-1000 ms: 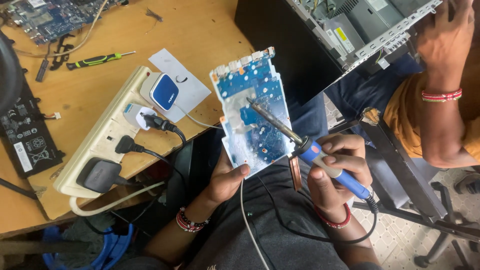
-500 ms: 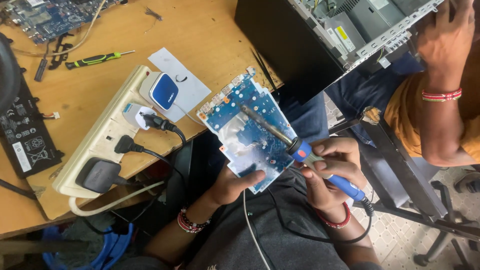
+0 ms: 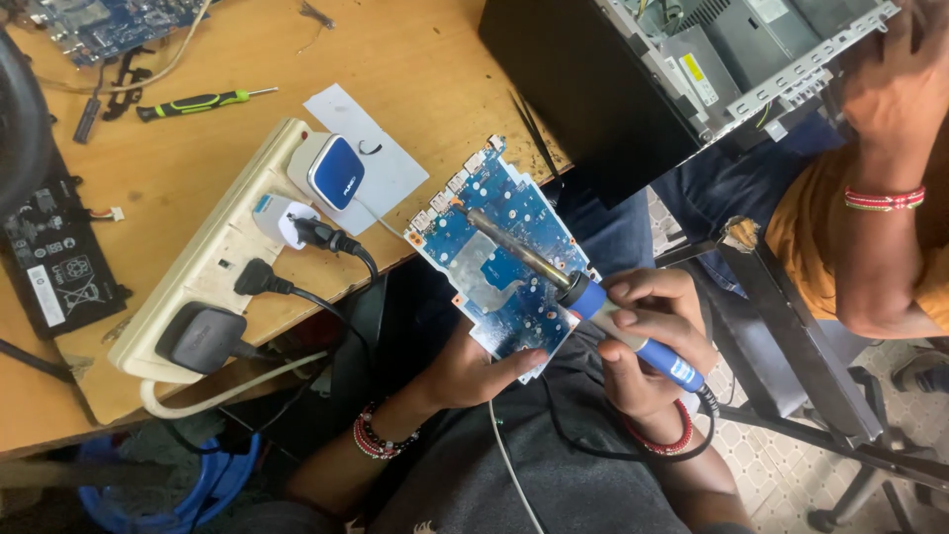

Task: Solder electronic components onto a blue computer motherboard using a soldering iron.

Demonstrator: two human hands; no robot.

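Observation:
My left hand grips the lower edge of a blue circuit board, held tilted over my lap beside the table edge. My right hand holds a blue-handled soldering iron. Its metal tip lies across the board and touches near the upper left part. A silver patch sits in the board's middle. The iron's black cord loops under my right wrist.
A wooden table carries a cream power strip with several plugs, a green screwdriver, a black battery pack and another blue board. At the right, another person's arm rests on an open computer case.
The board has swung round in my left hand and dropped slightly to the right. The soldering iron followed, its tip staying on the board. The other person's arm stayed put.

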